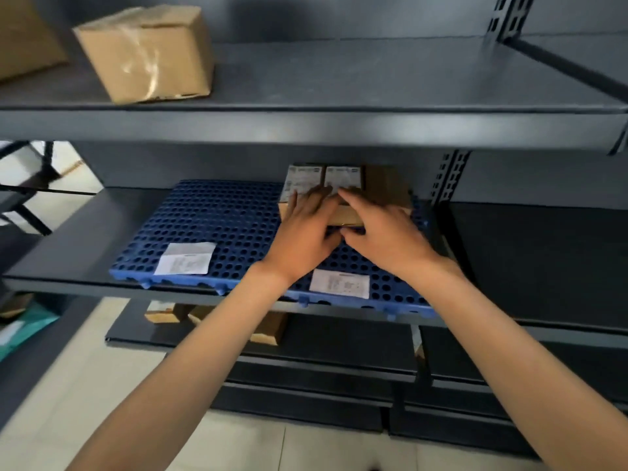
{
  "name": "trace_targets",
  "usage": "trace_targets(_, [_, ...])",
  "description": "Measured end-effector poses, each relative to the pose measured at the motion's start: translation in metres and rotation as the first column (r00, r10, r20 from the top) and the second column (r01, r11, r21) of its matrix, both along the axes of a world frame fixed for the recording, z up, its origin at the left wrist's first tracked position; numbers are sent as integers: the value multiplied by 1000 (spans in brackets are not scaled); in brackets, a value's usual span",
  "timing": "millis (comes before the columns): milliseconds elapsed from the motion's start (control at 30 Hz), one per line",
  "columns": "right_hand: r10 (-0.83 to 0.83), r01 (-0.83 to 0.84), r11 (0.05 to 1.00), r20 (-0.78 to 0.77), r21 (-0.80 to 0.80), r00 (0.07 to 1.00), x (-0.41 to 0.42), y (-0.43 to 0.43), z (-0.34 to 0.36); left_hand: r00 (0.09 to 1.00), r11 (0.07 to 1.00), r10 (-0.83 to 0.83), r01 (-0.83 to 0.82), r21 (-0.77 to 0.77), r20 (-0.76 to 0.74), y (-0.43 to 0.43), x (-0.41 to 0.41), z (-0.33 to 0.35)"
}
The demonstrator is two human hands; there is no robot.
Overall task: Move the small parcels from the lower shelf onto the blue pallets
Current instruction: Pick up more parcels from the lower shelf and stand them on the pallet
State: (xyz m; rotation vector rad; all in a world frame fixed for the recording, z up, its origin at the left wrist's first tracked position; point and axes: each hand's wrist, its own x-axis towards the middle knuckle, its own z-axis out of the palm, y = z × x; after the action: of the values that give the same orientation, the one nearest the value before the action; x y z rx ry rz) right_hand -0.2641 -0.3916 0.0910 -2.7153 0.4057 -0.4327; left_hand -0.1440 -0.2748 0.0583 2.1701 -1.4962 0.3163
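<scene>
Dark metal shelving [339,127] carries a blue pallet [217,222] on its middle shelf. At its far right, small parcels [373,190] sit together; the left hand [307,229] and right hand [380,229] lie flat, fingers spread, on them. More parcels [268,329] lie on the lower shelf.

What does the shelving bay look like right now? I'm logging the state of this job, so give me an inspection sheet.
Surface: blue pallet lies on the dark middle shelf.
Job's things: small parcels with white labels sit at the pallet's back right; more parcels remain on the lower shelf.
Clutter: two loose paper labels on the pallet; larger cardboard box on the top shelf.
Grippers: left hand and right hand rest open on the parcels.
Cables: nothing seen.
Surroundings: pale tiled floor.
</scene>
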Motion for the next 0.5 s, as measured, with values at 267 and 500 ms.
trace_targets(267, [70, -79, 989, 77, 122, 995, 41, 198, -71, 998, 997, 45, -48, -63, -43, 201, 32, -58])
trace_targets(500, [-25, 37, 971, -51, 236, 998, 65, 290, -177, 986, 981, 58, -28, 192, -154, 298, 76, -162])
